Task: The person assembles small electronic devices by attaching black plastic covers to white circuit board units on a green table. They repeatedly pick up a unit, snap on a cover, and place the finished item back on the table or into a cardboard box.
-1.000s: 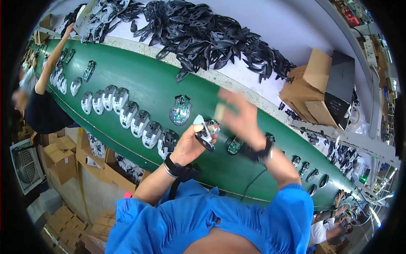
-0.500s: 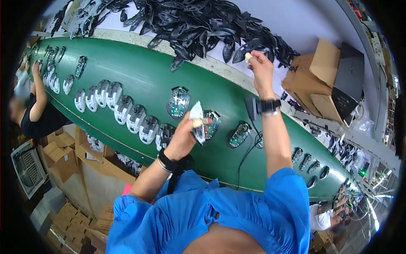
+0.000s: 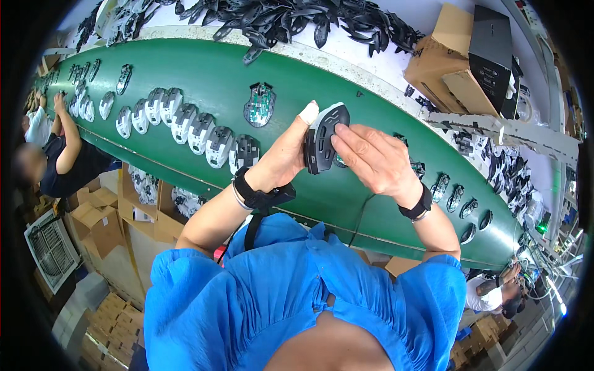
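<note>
Above the green belt, my left hand (image 3: 283, 154) is wrapped round a computer mouse (image 3: 311, 162), its thumb in a pale finger cover. The mouse is tilted, with a black slotted side panel (image 3: 324, 143) facing up. My right hand (image 3: 378, 162) has its fingertips pressed on this panel; its thumb is hidden. Whether the panel is fully seated I cannot tell. Just beyond my left hand lies a mouse base with a green circuit board (image 3: 259, 105). A row of grey-and-white mouse shells (image 3: 184, 127) runs off to the left.
A heap of black side panels (image 3: 278, 25) lies on the ledge beyond the green belt (image 3: 198, 68). An open cardboard box (image 3: 430, 71) stands at the far right. More circuit-board bases (image 3: 455, 198) sit on the right. A co-worker (image 3: 77, 151) is at the belt's left.
My right hand has come back from near the black panel heap to the mouse in my left hand. My left hand has risen, and a black panel now shows on the mouse.
</note>
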`<state>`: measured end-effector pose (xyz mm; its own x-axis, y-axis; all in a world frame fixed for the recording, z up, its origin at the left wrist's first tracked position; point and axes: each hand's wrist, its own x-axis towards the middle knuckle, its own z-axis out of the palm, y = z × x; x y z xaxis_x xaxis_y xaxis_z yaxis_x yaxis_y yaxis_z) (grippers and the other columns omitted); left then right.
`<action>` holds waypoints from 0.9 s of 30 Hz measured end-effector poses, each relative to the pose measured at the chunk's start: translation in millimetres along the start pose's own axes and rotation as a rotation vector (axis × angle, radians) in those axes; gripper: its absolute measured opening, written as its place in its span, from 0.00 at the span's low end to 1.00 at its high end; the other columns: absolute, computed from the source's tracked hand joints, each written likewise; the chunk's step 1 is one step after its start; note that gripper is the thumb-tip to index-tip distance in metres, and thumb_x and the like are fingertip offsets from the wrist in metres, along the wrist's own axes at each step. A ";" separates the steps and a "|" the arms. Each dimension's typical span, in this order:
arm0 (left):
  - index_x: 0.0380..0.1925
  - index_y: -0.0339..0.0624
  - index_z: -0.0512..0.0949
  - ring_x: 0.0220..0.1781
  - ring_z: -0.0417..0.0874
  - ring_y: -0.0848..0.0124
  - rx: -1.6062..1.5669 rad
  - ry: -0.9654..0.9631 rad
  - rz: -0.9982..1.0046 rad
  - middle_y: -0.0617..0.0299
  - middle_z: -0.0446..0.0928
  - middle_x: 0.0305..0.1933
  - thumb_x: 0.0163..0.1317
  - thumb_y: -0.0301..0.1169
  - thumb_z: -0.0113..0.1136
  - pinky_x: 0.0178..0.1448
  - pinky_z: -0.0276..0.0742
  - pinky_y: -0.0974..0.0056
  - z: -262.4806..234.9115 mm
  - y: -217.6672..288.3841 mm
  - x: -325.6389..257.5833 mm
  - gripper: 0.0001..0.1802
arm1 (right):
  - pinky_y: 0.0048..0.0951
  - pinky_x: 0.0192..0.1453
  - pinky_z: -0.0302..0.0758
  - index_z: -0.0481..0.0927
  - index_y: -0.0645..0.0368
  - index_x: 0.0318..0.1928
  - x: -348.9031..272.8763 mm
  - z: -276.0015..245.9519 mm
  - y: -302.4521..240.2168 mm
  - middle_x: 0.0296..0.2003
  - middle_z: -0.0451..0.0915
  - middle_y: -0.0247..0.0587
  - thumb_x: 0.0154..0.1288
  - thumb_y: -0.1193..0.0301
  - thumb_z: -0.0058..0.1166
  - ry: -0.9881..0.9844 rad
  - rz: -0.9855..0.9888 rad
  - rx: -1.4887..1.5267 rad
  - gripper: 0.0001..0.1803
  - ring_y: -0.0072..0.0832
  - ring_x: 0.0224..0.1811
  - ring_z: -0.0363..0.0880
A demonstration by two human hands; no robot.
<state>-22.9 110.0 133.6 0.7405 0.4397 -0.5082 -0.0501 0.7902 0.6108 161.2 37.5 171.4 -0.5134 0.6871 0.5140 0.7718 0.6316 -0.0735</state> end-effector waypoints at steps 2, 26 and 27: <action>0.59 0.47 0.72 0.50 0.76 0.76 -0.022 0.034 0.006 0.65 0.77 0.50 0.66 0.65 0.39 0.49 0.75 0.69 5.4 -0.3 -10.5 0.37 | 0.32 0.41 0.81 0.81 0.67 0.41 0.0 -5.1 -7.2 0.42 0.81 0.48 0.41 0.74 0.57 -0.031 0.007 -0.004 0.21 0.37 0.40 0.81; 0.59 0.36 0.72 0.53 0.78 0.69 0.418 0.089 0.398 0.57 0.77 0.52 0.50 0.27 0.68 0.59 0.73 0.66 -13.5 -16.4 -27.6 0.33 | 0.31 0.55 0.78 0.70 0.64 0.64 -2.4 23.7 -26.1 0.60 0.73 0.45 0.56 0.81 0.62 0.110 1.197 1.668 0.33 0.33 0.60 0.74; 0.59 0.36 0.72 0.53 0.78 0.69 0.335 0.081 0.291 0.57 0.77 0.52 0.50 0.28 0.68 0.59 0.72 0.66 -16.2 -19.9 -20.0 0.33 | 0.30 0.52 0.80 0.71 0.64 0.62 -8.5 28.5 -23.0 0.56 0.75 0.44 0.58 0.80 0.60 0.058 1.304 1.696 0.29 0.31 0.55 0.77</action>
<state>-47.5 92.4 121.7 0.6719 0.6661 -0.3240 -0.0187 0.4525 0.8916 137.1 27.4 144.4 -0.0682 0.8975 -0.4357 -0.4285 -0.4207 -0.7996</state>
